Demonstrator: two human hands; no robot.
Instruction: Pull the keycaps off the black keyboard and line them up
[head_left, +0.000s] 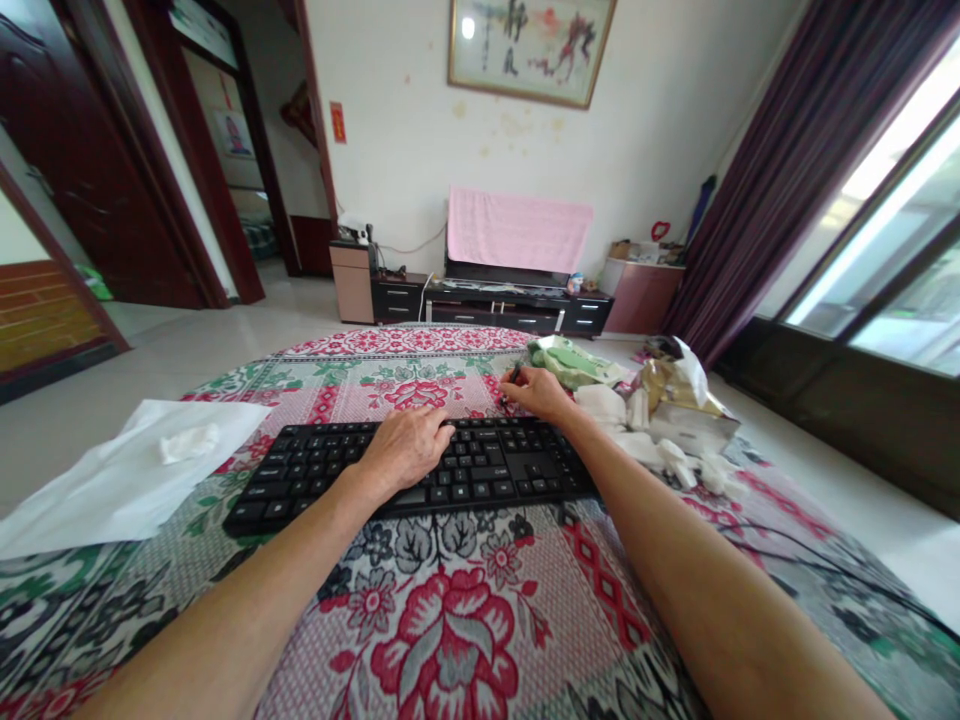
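Note:
A black keyboard (pixel 480 462) lies on the flowered tablecloth in front of me. My left hand (pixel 409 443) rests across its middle keys, fingers stretched out and lying on top. Beyond the keyboard's far right edge, my right hand (pixel 538 393) is closed in a pinch. Between its thumb and fingers sticks out a small, dark, thin object (pixel 514 373); its kind is too small to make out. The right forearm passes over the keyboard's right end and hides part of it.
White paper (pixel 127 480) with a crumpled tissue (pixel 189 444) lies at left. At right are a green packet (pixel 574 362), wadded tissues (pixel 600 405) and a gold tissue pack (pixel 686 400). A black cable (pixel 817 562) crosses the cloth (pixel 450 640).

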